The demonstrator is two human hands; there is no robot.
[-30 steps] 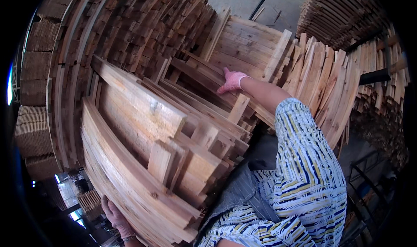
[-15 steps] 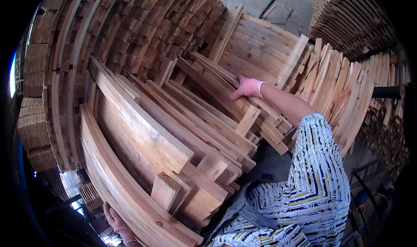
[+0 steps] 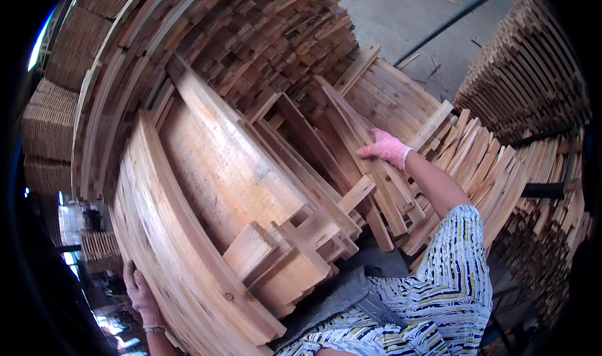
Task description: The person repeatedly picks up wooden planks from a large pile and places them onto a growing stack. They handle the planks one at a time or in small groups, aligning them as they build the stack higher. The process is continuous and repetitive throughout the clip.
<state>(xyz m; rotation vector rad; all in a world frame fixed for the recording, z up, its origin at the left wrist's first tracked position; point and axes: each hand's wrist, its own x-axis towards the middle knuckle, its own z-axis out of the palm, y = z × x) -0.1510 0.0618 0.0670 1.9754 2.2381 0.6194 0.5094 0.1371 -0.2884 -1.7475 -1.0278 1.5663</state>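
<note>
Woodyard stacks: r. hand on planks, l. hand under pallet.

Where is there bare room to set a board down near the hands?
Bare grey concrete floor lies beyond the leaning plank pile, left of the tall slat stack. Around the pink-gloved right hand boards overlap tightly; the left hand presses against the broad curved boards.

The right hand in its pink knitted glove has travelled outward along the long pale wooden slats, away from the large curved stack of wide pale planks. The arm is now stretched further. The left hand has slid slightly up that stack's outer edge.
</note>
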